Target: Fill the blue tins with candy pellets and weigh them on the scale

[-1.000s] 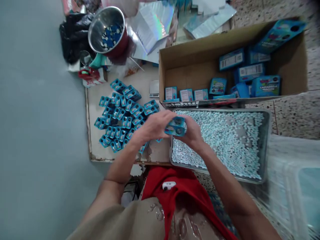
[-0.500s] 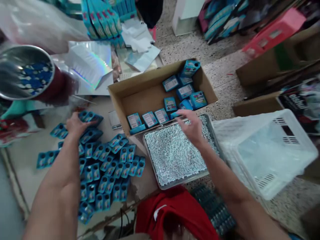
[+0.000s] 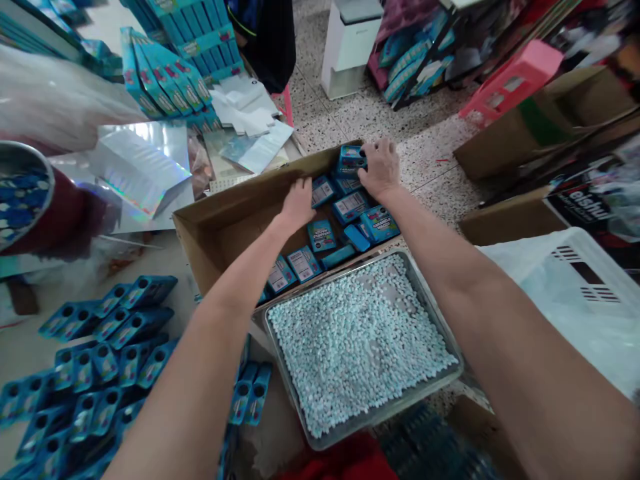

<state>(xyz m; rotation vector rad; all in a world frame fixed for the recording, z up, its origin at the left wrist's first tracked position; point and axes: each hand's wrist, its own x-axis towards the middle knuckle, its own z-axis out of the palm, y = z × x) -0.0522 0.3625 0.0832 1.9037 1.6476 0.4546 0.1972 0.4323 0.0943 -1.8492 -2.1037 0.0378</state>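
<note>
Both my arms reach into a brown cardboard box (image 3: pixel 220 220) that holds several small blue packets (image 3: pixel 350 213). My right hand (image 3: pixel 380 167) is at the box's far corner, fingers curled on a blue packet (image 3: pixel 351 159) standing against the wall. My left hand (image 3: pixel 299 203) lies palm down on the packets in the middle of the box, beside a packet (image 3: pixel 323 190); its fingers are mostly hidden. Just in front of the box sits a metal tray (image 3: pixel 445 370) full of small pale blue pellets.
Many open blue packets (image 3: pixel 100 353) lie spread at the left. A steel bowl with blue pieces (image 3: pixel 20 193), holographic sheets (image 3: pixel 135 167) and stacked blue cartons (image 3: pixel 170 67) are beyond. A white plastic basket (image 3: pixel 575 293), cardboard boxes (image 3: pixel 525 133) and a pink stool (image 3: pixel 510 80) stand at the right.
My left hand left the pile of open packets and went into the box. My right hand moved from above the tray to the box's far corner. The view tilted forward.
</note>
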